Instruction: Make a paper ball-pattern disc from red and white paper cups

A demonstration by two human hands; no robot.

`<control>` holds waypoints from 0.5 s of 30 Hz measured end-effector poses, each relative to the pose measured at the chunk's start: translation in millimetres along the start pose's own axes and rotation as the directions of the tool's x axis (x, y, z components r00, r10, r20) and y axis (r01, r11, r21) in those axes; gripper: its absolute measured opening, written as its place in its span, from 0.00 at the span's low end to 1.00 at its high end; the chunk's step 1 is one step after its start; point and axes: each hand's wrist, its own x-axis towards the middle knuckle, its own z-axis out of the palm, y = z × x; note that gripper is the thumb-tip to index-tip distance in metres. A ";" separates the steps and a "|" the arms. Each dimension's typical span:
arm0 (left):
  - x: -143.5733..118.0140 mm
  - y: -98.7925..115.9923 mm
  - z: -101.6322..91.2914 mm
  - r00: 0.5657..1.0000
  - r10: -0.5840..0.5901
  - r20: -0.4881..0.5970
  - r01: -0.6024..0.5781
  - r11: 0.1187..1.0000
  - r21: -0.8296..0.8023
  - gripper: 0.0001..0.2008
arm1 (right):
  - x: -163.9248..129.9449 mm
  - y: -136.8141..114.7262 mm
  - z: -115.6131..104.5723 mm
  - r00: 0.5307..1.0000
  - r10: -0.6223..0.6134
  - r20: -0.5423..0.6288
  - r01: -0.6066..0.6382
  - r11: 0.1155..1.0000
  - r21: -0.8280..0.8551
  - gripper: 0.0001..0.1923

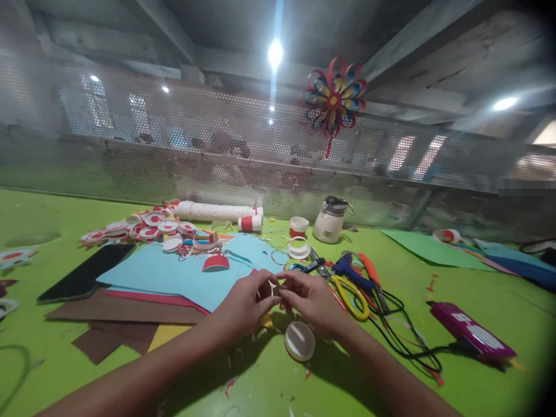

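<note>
Your left hand (256, 295) and right hand (306, 298) meet at the fingertips, perhaps pinching something small (your fingers hide it, so its direction and long axis cannot be told). This looks like fine fingertip work; your next move likely calls for a light, steady pinch. At five o'clock from them lies a white, round, shallow-rimmed piece (299, 344), its circular outline giving no long axis; light-blue paper sheets (160, 270) lie towards nine.

Anything between the left hand (254, 296) and right hand (311, 298) is hidden (or too small).
</note>
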 end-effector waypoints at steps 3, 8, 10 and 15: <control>-4.0 -1.5 -0.4 0.999 0.035 0.012 -0.034 0.999 -0.019 0.04 | -0.4 1.0 7.9 0.999 0.031 0.019 -0.032 0.999 0.035 0.14; -7.3 0.7 -1.2 0.996 0.079 -0.034 -0.081 0.996 -0.036 0.02 | -5.0 -9.2 0.3 0.999 -0.003 0.048 0.005 0.999 -0.042 0.14; -7.0 1.3 -1.7 0.997 0.060 -0.058 -0.062 0.998 -0.032 0.04 | -2.1 -18.6 -20.6 0.997 -0.077 -0.025 0.068 0.965 -0.252 0.12; -7.2 3.0 -2.2 0.996 0.079 -0.044 -0.081 0.996 -0.036 0.06 | 46.4 -23.7 -96.7 0.966 -0.020 -0.256 -0.112 0.865 -0.489 0.14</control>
